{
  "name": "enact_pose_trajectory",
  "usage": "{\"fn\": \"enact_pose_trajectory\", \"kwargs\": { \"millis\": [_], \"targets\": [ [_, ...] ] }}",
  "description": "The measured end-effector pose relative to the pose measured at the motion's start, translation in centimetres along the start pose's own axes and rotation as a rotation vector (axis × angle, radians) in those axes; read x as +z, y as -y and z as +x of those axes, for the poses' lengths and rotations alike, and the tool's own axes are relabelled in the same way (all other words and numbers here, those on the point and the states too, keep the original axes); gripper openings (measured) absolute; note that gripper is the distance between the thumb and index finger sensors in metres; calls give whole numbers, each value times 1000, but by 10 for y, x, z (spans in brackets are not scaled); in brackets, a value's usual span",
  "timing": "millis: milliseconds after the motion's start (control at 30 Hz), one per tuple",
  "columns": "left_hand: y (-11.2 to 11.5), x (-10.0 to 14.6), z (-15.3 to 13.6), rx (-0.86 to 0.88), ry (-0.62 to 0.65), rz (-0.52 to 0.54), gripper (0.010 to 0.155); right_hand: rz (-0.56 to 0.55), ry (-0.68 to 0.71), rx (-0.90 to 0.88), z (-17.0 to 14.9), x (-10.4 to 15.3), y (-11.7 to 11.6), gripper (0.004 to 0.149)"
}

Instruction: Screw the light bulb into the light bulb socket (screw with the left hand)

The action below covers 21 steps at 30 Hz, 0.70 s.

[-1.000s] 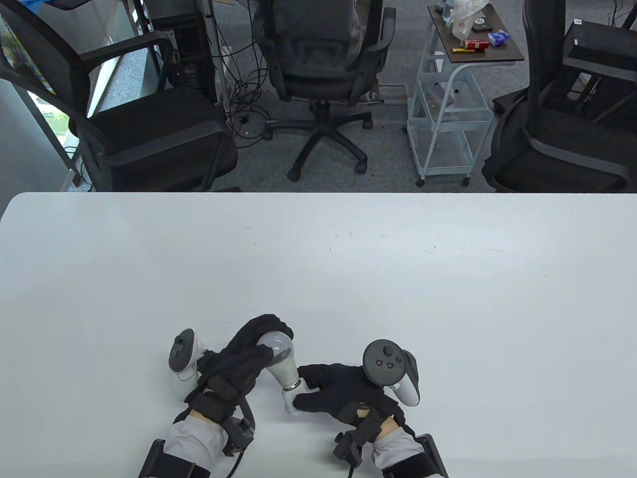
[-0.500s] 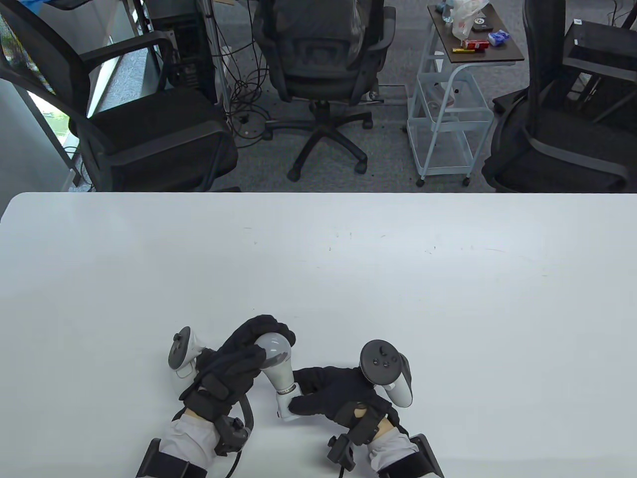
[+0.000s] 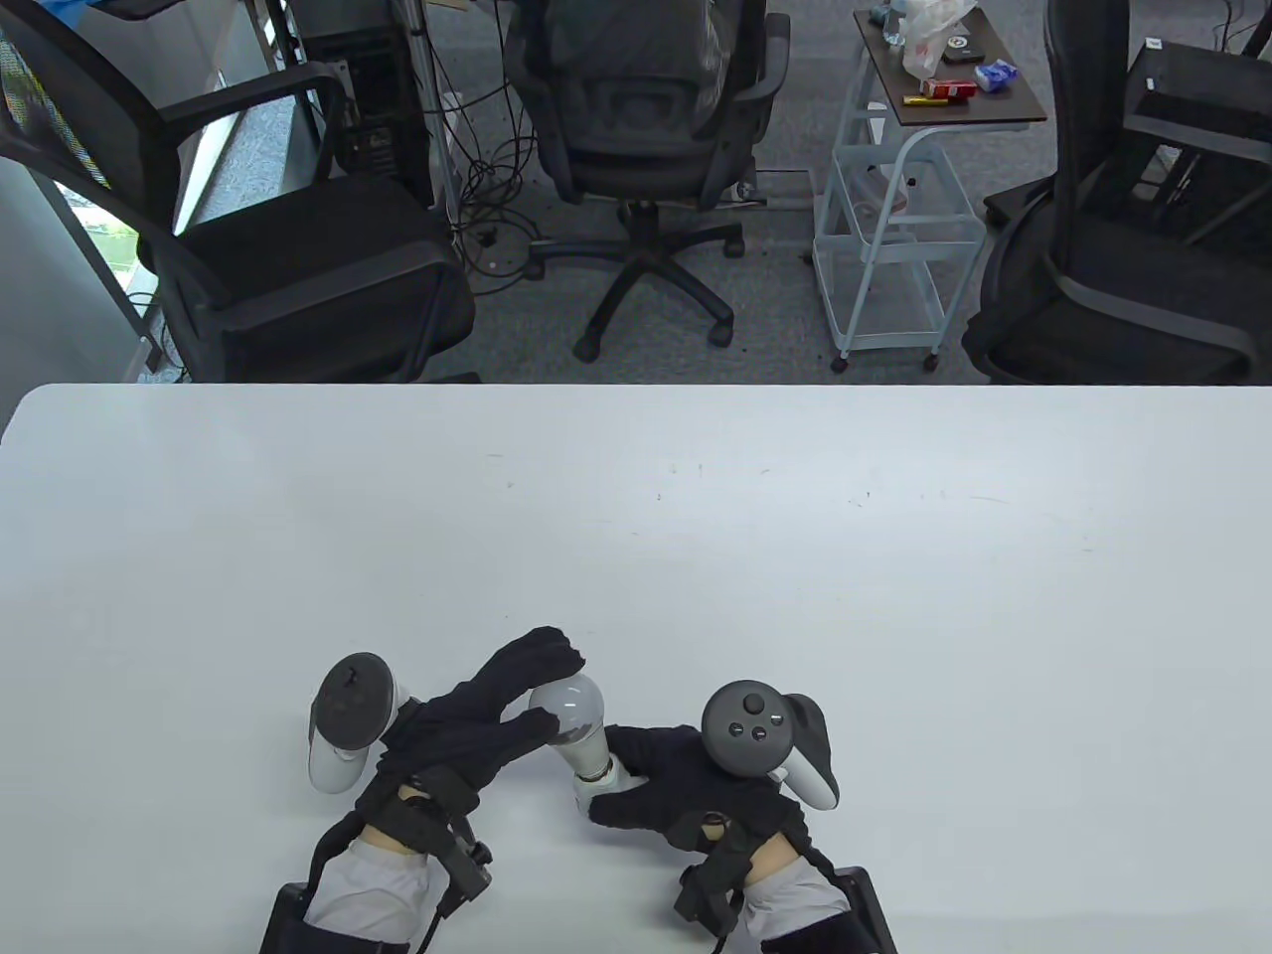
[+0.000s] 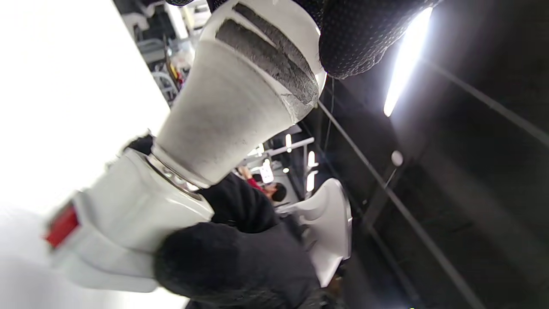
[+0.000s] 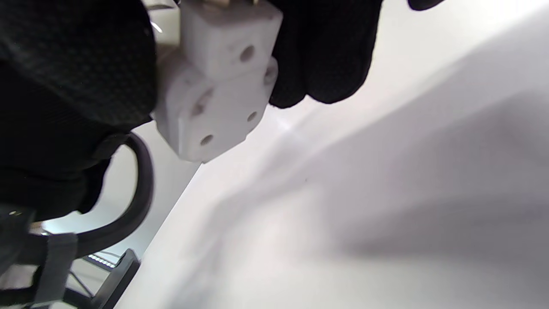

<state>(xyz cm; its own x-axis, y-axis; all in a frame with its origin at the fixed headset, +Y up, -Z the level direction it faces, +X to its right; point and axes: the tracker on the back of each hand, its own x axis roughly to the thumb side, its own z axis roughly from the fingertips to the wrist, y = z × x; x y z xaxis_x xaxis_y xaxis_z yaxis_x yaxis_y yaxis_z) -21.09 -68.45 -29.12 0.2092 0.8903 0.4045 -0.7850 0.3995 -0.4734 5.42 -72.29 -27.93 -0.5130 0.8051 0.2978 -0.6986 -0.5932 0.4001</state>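
1. Bulb (image 3: pixel 571 708): held above the desk (image 3: pixel 894 596) near the middle of its near edge, tilted, dome toward the far side and left, neck down toward the socket (image 3: pixel 596 787). Its metal base sits in the socket mouth; a band of thread is exposed at the joint in the left wrist view, so I judge the screwing unfinished.

2. Grip state: the left hand (image 3: pixel 487 711) grips the dome, fingers curled over its top and thumb below. The right hand (image 3: pixel 686 785) holds the socket, fingers wrapped round its body. Both items appear to be off the desk.

3. Risk, cross-threading: bulb and socket are both held in the air at an angle. If the two axes drift apart during a turn, the thread may bind.

4. Risk, slip: the dome is smooth and the glove holds only its upper part. A regrip between turns could let the bulb wobble in the socket.

5. Risk, socket rotation: if the right hand loosens, the socket would spin with the bulb and no thread would be gained.

6. View differences: the left wrist view alone shows the joint, a red mark on the socket and grey smears on the bulb. The right wrist view alone shows the socket's underside with its holes. Only the table view shows both hands and their place on the desk.
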Motion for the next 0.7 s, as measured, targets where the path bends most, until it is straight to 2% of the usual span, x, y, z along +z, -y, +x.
{"fn": "enact_pose_trajectory", "kwargs": {
  "millis": [133, 233, 367, 433, 567, 633, 700],
  "targets": [
    [-6, 8, 19, -162, 15, 34, 65, -45, -12, 49, -3, 2, 4, 62],
    [-21, 22, 27, -312, -31, 105, 66, -91, -42, 46, -7, 2, 6, 62],
    [-39, 43, 22, -665, -203, 200, 67, -151, -84, 12, -14, 4, 11, 62],
    [-40, 50, 12, -811, -294, 222, 68, -188, -104, -5, -18, 5, 13, 62],
    [-31, 50, -12, -955, -426, 169, 69, -229, -158, -22, -26, 6, 16, 62],
    [-29, 47, -17, -968, -482, 109, 70, -246, -184, -29, -30, 6, 17, 62],
    [-26, 45, -21, -959, -486, 105, 70, -260, -213, -40, -34, 6, 18, 62]
  ]
}}
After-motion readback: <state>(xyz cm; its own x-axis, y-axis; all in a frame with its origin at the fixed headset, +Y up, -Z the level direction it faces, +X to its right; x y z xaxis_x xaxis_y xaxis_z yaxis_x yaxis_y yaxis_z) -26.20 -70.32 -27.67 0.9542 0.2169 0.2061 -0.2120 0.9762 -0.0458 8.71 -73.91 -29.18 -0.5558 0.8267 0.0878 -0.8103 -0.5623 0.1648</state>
